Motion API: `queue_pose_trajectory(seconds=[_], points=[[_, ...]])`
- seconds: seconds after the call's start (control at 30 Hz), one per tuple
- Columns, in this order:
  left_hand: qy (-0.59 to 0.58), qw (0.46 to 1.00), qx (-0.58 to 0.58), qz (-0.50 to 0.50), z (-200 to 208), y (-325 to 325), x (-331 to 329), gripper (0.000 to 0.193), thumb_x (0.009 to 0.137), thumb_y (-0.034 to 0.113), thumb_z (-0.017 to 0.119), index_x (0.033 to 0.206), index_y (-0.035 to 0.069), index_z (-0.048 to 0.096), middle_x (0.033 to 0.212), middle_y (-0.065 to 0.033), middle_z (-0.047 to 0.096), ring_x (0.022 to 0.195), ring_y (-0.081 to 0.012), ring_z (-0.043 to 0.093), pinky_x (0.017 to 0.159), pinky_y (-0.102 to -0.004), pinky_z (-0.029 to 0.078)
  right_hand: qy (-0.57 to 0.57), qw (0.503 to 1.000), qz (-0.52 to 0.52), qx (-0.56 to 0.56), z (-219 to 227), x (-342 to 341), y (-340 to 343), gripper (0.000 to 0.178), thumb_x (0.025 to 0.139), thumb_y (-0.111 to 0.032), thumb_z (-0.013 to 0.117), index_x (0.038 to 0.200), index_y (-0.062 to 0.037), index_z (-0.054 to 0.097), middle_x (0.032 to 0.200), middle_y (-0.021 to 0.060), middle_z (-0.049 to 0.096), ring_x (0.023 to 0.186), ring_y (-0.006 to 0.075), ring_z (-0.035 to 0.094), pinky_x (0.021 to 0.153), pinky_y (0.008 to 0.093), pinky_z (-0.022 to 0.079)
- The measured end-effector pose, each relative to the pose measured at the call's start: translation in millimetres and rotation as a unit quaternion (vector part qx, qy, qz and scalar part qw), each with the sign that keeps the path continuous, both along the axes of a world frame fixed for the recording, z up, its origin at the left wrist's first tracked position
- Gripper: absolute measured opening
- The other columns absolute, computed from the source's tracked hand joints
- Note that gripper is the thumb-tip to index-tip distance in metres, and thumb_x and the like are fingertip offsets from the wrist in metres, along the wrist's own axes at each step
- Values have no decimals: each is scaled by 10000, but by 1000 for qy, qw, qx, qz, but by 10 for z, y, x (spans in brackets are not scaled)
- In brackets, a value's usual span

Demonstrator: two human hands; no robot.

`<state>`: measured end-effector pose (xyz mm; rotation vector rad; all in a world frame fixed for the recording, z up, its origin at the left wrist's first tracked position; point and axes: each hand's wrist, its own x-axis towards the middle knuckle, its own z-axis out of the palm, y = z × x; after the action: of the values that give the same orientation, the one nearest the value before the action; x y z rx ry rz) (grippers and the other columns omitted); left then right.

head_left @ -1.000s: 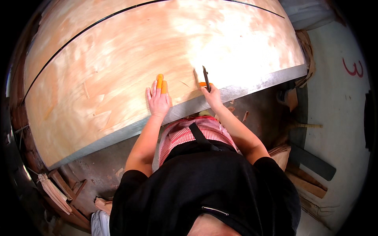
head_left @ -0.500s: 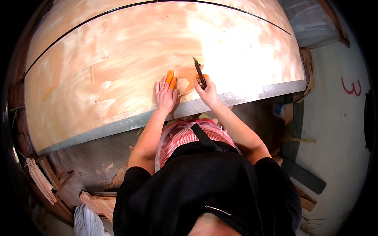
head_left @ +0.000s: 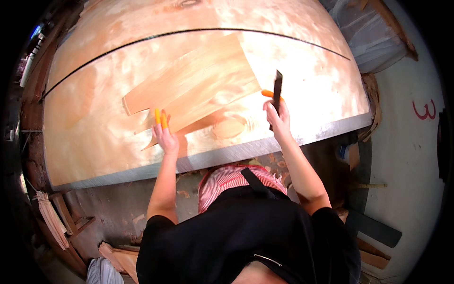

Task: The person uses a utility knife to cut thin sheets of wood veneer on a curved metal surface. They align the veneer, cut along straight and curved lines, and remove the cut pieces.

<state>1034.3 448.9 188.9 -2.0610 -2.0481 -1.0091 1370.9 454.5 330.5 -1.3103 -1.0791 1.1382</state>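
Observation:
A loose piece of pale wood veneer [head_left: 203, 78] with a ragged, notched left end lies at a slant over the broad wood-faced sheet [head_left: 85, 151]; a shadow along its near edge suggests part of it is raised. At that edge is my left hand [head_left: 166, 137], fingers stretched out, two of them in orange finger covers. Whether its thumb is under the veneer is hidden. To the right, my right hand [head_left: 280, 118] is closed around a dark utility knife [head_left: 277, 90], which points away from me. An orange cover shows on a finger of this hand too.
A thin black strip [head_left: 203, 30] arcs across the far part of the sheet. The work surface has a metal front edge [head_left: 246, 149]. Veneer scraps [head_left: 137, 219] litter the floor, with stacked veneer [head_left: 52, 217] at left. Plastic-wrapped material [head_left: 366, 35] stands at far right.
My left hand has moved left and a little nearer me, and the right hand with the knife has shifted right. A large veneer piece now shows loose across the sheet.

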Motion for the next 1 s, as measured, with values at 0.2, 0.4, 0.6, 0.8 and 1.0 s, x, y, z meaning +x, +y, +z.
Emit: queue_pose_trajectory(seconds=[0.2,0.4,0.6,0.8,1.0], points=[[53,995,-85,30,336,1025,778,647,746,229,579,1307,55,308,1396,-163,180,1272,-290,235,1009,-516,171,-80,991,-70,-84,-183,198,-678,226,835,-100,518,1056,-58,538,644,-38,488,526,17,378,455,178,285],[77,984,-114,-110,376,776,745,694,730,322,614,1303,60,323,1376,-168,210,1279,-276,218,1019,-514,155,-65,981,-93,-159,-681,130,-1735,154,847,-82,509,974,-34,582,528,-59,405,413,29,369,377,190,276],[6,983,-111,-149,350,-446,-54,514,750,205,597,1214,64,427,1359,-127,264,1177,-286,358,978,-476,257,-195,969,28,-149,-1187,-135,-2512,169,837,-86,521,978,-38,601,500,7,480,426,71,435,407,245,344],[-183,977,-100,-34,188,-2145,-871,331,806,178,547,1107,45,522,1050,-126,551,851,-279,553,715,-346,454,-261,930,228,-125,-1077,-639,-2559,121,853,-86,518,920,6,558,571,7,519,524,57,482,480,224,384],[-328,898,-280,86,-100,-3712,-1064,328,821,208,556,1105,43,555,781,-63,624,641,-86,546,597,-230,442,-137,939,265,-169,-1453,-1191,-3059,110,856,-120,532,868,-12,548,577,-5,498,507,74,458,469,227,371]])
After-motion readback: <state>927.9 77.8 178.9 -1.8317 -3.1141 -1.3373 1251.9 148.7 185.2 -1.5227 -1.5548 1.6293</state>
